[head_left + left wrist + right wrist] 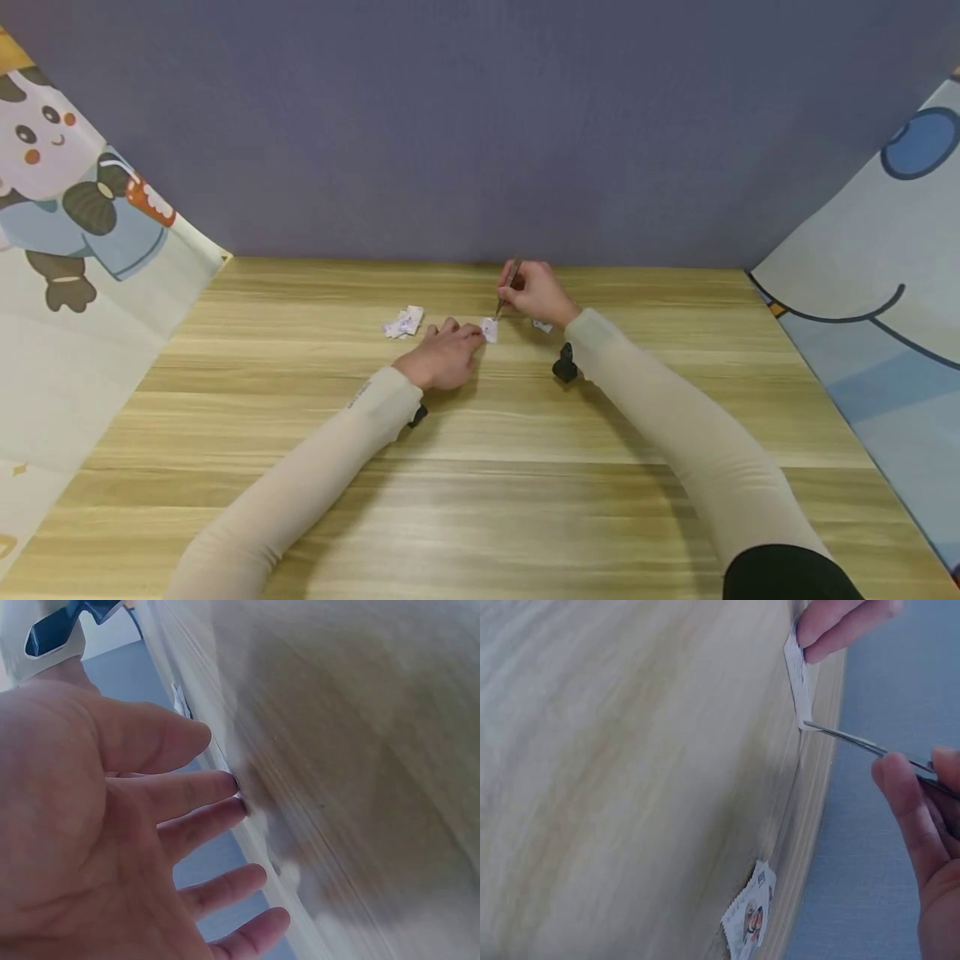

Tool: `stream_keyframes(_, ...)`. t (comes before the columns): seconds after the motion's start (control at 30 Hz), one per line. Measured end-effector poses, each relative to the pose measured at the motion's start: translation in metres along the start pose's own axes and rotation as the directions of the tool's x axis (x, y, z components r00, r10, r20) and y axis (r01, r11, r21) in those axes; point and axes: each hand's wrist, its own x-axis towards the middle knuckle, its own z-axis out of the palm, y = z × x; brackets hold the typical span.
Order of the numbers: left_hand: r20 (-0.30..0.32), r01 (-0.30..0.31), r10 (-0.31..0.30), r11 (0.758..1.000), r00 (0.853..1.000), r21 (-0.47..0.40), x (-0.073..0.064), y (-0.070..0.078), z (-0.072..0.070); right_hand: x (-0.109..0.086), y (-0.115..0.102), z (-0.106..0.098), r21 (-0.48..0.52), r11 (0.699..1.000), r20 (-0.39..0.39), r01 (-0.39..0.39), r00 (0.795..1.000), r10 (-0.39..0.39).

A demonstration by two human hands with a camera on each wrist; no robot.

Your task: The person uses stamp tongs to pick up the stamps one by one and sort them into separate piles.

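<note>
Pinched in my right hand (542, 293) is a pair of tweezers (855, 740), pointing down and to the left. Their tips meet the end of a small pale stamp (489, 330) lying on the table. My left hand (444, 357) rests palm down beside it, its fingertips on the stamp's left side; the left wrist view shows the fingers extended and spread. To the left of that hand, several stamps (405, 322) lie in a loose overlapping heap. More stamps (748, 919) with toothed edges and a small printed picture lie by the right wrist, partly hidden in the head view.
The wood-grain table (480, 517) runs back to a plain blue-grey wall (480, 133). Panels with cartoon prints stand on the left (82, 350) and right (847, 250). A black wrist device (566, 364) hangs below the right cuff.
</note>
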Motion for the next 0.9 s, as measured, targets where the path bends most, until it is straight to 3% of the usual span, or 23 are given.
stream_keyframes(0.2,-0.031,-0.013,0.012,0.999,0.999,-0.035,-0.012,-0.009,-0.004,0.002,-0.011,0.004,-0.032,0.999,-0.023,0.029,0.999,-0.03)
stream_keyframes(0.43,-0.09,-0.005,-0.004,0.995,0.996,-0.101,-0.03,-0.028,-0.016,0.005,-0.033,0.008,0.011,0.996,-0.076,0.086,0.993,-0.085)
stream_keyframes(0.7,-0.164,0.053,-0.088,0.977,0.983,-0.207,-0.055,-0.054,-0.034,0.013,-0.061,0.022,0.092,0.986,-0.145,0.141,0.981,-0.127)
stream_keyframes(0.9,-0.173,0.103,-0.147,0.966,0.974,-0.238,-0.069,-0.065,-0.04,0.021,-0.078,0.044,0.138,0.977,-0.144,0.16,0.98,-0.14)
